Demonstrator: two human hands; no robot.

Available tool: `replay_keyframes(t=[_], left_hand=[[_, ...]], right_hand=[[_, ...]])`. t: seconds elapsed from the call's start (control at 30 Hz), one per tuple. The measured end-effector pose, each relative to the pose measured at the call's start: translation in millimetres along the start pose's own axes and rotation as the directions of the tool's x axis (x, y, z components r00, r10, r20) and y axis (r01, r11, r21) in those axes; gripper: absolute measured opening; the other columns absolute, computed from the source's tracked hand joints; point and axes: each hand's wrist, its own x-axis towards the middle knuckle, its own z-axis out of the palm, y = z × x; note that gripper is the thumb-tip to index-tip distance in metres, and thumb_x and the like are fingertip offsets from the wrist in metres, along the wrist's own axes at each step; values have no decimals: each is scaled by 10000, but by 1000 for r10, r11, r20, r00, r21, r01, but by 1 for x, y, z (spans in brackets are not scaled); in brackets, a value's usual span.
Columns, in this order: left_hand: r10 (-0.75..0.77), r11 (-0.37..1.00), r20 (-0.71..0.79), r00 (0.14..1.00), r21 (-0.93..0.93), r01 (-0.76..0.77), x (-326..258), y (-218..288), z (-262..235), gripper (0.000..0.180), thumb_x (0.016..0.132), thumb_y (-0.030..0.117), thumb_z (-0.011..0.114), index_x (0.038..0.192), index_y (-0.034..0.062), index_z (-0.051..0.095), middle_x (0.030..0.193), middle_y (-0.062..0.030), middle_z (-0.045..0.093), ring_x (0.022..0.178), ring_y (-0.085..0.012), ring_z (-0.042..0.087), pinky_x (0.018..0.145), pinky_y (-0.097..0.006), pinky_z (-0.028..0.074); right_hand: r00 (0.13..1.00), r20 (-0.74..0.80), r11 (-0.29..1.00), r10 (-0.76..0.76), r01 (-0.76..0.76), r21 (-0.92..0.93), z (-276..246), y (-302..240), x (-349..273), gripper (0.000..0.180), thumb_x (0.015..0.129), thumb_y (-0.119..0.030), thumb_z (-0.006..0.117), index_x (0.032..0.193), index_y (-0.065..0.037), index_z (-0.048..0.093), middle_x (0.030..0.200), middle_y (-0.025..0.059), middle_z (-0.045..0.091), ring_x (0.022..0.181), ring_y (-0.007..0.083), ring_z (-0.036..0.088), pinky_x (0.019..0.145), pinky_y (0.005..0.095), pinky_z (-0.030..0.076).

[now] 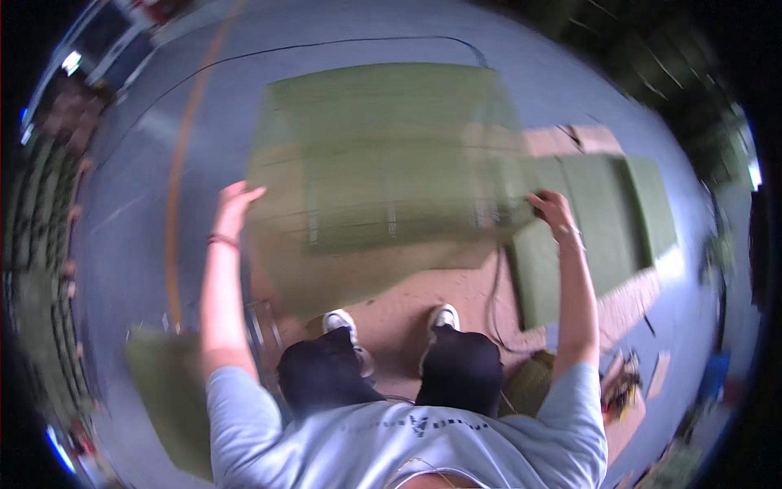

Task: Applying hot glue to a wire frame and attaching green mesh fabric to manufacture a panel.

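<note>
A thin, see-through green sheet [383,106] is spread in front of me, blurred by motion. My left hand [235,205] pinches its left edge, thumb pointing inward. At the right edge, my right hand [554,212] has its fingers closed on the sheet. The near left corner sags toward the floor. Through the sheet shows a darker green rectangle with pale marks, lying on brown cardboard [407,293]; whether it is one piece or a stack I cannot tell.
Green panels [586,220] lie to the right on cardboard. Another green sheet [167,399] is at lower left. A black cable [342,41] crosses the grey floor beyond, near an orange line [181,155]. Small items [623,383] sit at lower right. Green stacks [37,220] line the left side.
</note>
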Motion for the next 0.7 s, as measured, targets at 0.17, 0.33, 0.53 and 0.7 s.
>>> replay_keyframes(t=[0.17,0.33,0.53,0.7], left_hand=[[-103,982,-65,993,-167,91,-34,-15,9,391,720,58,687,1042,-89,522,948,-115,617,826,-156,591,769,-262,451],[-133,951,-45,990,-288,115,-54,-45,4,416,718,128,708,1053,-47,534,925,-64,611,795,-136,566,721,-247,433],[76,966,-137,988,-234,-107,-68,-44,7,278,753,123,672,977,-12,578,888,-53,608,773,-129,553,697,-251,434],[47,969,-51,998,-240,-58,-79,-41,2,334,801,75,619,1092,-45,508,1057,-97,579,940,-151,539,851,-283,406]], right_hand=[[999,19,979,-30,25,201,5,35,-1,180,766,-160,676,809,-3,599,697,-13,548,599,64,479,538,221,397],[1000,5,984,-19,18,176,15,48,-7,203,753,-187,693,806,-16,597,700,-20,555,600,67,490,546,222,409],[1000,-16,999,11,-10,32,35,18,-35,266,785,-250,646,862,5,648,644,-25,503,550,76,424,522,232,351],[997,-53,997,-55,59,58,32,71,0,281,771,-265,669,884,-8,655,741,16,633,632,84,554,579,228,431]])
